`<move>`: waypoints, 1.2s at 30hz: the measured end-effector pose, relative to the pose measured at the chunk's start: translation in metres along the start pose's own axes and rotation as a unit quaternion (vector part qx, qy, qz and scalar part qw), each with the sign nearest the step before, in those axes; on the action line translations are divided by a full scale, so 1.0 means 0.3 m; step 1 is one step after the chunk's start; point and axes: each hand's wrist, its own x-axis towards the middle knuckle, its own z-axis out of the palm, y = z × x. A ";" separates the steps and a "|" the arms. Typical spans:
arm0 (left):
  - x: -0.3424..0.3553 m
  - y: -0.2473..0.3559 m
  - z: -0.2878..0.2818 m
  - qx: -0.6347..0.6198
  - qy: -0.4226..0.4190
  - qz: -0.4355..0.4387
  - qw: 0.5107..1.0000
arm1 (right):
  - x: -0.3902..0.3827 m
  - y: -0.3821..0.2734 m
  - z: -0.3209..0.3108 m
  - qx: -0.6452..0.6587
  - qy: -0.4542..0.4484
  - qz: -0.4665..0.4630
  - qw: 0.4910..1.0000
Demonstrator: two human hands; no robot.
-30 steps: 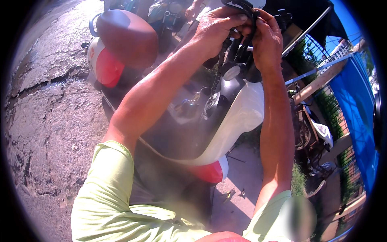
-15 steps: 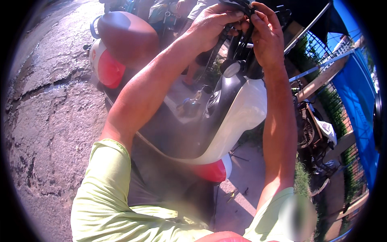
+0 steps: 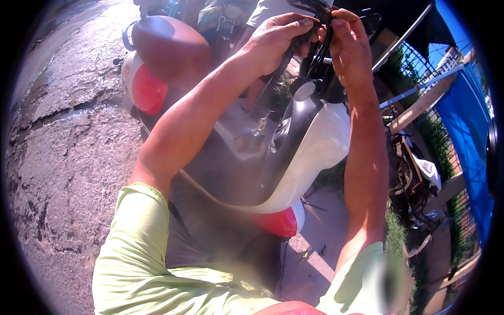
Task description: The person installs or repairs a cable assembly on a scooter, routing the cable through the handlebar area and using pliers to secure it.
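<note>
Near the top edge, both my hands are raised over the front of a white and black scooter (image 3: 321,144). My left hand (image 3: 275,44) is closed, its thumb and fingers pinching at a bundle of black cables (image 3: 314,62). Opposite it, my right hand (image 3: 350,55) also pinches at the black cables, fingertips close to the left ones. The cables run down between the hands toward the scooter's front column. Exactly what the fingertips grip is partly hidden by the fingers. Above them, a dark bent part (image 3: 310,6) reaches the picture's edge.
A brown rounded seat (image 3: 170,50) and a red and white rounded part (image 3: 148,92) lie at upper left. Keys (image 3: 261,125) hang near the scooter's middle. Another person's pale shorts (image 3: 266,11) show beyond. Cracked pavement (image 3: 68,173) spreads left; a blue sheet (image 3: 467,126) hangs right.
The view has shifted slightly, so the scooter sits a little lower and to the right. My hands stay on the cables, with small finger movements.
</note>
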 end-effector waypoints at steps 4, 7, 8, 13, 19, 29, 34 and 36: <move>-0.011 0.011 0.011 0.007 0.008 0.008 1.000 | -0.004 0.028 0.025 -0.032 0.010 -0.056 0.998; -0.024 0.029 0.016 0.041 0.012 -0.001 0.999 | -0.007 0.009 0.053 -0.036 0.010 -0.065 0.997; -0.036 0.038 0.018 0.048 0.012 -0.015 0.999 | -0.014 0.001 0.057 -0.041 0.003 -0.054 0.998; -0.074 0.073 0.018 0.070 0.009 -0.055 0.996 | -0.006 -0.004 0.048 -0.045 -0.036 -0.062 0.996; -0.081 0.077 -0.023 -0.039 -0.037 -0.111 0.992 | -0.038 -0.021 0.061 -0.097 -0.029 -0.067 0.993; -0.067 0.043 -0.022 0.006 -0.042 -0.107 0.993 | -0.029 0.022 0.038 -0.108 0.009 -0.109 0.988; -0.102 0.065 0.055 0.017 -0.053 -0.110 0.992 | -0.072 -0.079 0.205 -0.228 0.132 -0.040 0.964; -0.084 0.070 0.085 0.091 -0.020 -0.086 0.992 | -0.077 -0.123 0.223 -0.208 0.129 0.008 0.970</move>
